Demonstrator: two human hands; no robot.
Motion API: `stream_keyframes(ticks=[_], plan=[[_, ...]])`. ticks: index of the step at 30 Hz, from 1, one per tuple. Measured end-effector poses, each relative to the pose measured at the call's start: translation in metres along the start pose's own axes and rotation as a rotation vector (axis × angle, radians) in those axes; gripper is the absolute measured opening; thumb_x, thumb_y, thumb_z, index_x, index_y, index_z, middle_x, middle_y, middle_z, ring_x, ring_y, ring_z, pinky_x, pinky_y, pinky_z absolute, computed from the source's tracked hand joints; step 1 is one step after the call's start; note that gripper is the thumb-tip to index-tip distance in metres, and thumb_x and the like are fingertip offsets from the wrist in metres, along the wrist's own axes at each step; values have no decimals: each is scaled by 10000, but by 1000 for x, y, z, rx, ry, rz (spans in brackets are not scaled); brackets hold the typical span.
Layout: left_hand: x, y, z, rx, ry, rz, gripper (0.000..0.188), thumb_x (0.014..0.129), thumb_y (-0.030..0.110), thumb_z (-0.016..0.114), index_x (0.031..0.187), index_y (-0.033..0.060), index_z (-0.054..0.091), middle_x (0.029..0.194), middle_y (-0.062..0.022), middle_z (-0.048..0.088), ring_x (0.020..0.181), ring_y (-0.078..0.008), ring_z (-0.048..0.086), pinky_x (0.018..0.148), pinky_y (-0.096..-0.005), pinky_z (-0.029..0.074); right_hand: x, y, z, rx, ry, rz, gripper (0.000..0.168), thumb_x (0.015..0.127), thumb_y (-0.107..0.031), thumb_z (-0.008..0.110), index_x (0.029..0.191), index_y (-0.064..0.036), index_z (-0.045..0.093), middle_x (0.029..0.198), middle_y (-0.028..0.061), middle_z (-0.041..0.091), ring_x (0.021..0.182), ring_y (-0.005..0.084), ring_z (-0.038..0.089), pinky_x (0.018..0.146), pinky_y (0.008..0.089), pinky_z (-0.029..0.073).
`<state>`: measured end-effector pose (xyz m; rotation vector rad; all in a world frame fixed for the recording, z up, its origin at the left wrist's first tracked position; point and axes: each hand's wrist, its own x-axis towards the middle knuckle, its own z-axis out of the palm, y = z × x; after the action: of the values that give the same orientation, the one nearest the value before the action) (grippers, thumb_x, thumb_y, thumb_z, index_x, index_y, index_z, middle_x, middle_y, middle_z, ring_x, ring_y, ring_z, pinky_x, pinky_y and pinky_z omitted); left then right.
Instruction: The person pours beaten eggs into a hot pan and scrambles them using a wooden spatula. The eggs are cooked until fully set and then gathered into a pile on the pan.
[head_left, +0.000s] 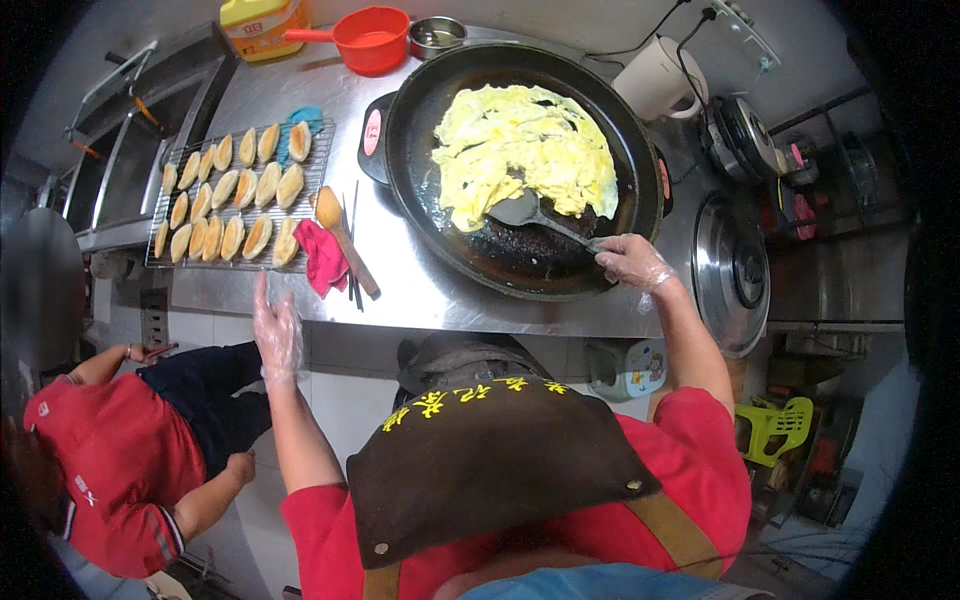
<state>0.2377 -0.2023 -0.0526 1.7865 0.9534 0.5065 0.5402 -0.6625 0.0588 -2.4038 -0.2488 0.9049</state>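
Observation:
My right hand (634, 261), in a clear plastic glove, grips the handle of a dark turner (551, 222). The turner's blade rests in the pan against the near edge of a sheet of yellow scrambled egg (525, 146). This egg covers the far and middle part of a large round black electric griddle pan (525, 279). My left hand (279, 330), gloved too, holds nothing, with finger and thumb apart. It hovers by the table's front edge, just below a wire cooling rack (321, 176) bearing several browned oval flatbreads (268, 184).
A wooden spoon (341, 238), dark chopsticks (354, 262) and a pink cloth (321, 256) lie beside the rack. A red dipper (371, 41) and steel bowl (437, 36) stand behind. A glass lid (731, 274) leans at right. A co-worker in a red shirt (124, 472) is at left.

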Motion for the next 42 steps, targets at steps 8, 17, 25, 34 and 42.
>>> stream_keyframes(ticks=[8, 17, 25, 34, 42], plan=[[-53, -8, -4, -255, 33, -210, 579, 932, 114, 594, 1454, 49, 352, 585, 47, 462, 495, -27, 391, 442, -193, 328, 29, -10, 9, 59, -29, -15, 366, 834, -220, 642, 1152, -43, 678, 748, 64, 667, 607, 127, 596, 581, 274, 490], [-68, -39, 7, -307, 42, -214, 553, 925, 122, 610, 1425, 29, 392, 617, 40, 475, 529, -27, 396, 490, -190, 356, 25, 13, 2, 362, -12, 69, 384, 851, -213, 699, 1219, -111, 655, 693, 12, 636, 504, 63, 494, 429, 220, 364], [-67, -18, 16, -259, 19, -254, 549, 927, 115, 603, 1426, 26, 391, 621, 38, 474, 526, -30, 400, 483, -196, 353, 1, 11, -20, 476, 51, -3, 347, 862, -199, 695, 1189, -86, 670, 701, 8, 630, 501, 47, 488, 439, 196, 345], [-66, -27, 21, -303, 4, -189, 509, 936, 99, 586, 1407, 26, 407, 624, 39, 466, 525, -34, 407, 473, -196, 348, -35, -2, -45, 164, 103, 15, 359, 836, -152, 664, 1175, -35, 671, 754, -8, 611, 611, 58, 536, 530, 207, 422], [-54, 10, 21, -300, -1, -63, 351, 935, 38, 568, 1281, -9, 538, 640, 41, 462, 566, -30, 403, 512, -192, 354, -76, 5, -80, -423, 252, 19, 327, 795, -160, 648, 1103, -58, 683, 900, 202, 682, 826, 274, 686, 761, 358, 515]])
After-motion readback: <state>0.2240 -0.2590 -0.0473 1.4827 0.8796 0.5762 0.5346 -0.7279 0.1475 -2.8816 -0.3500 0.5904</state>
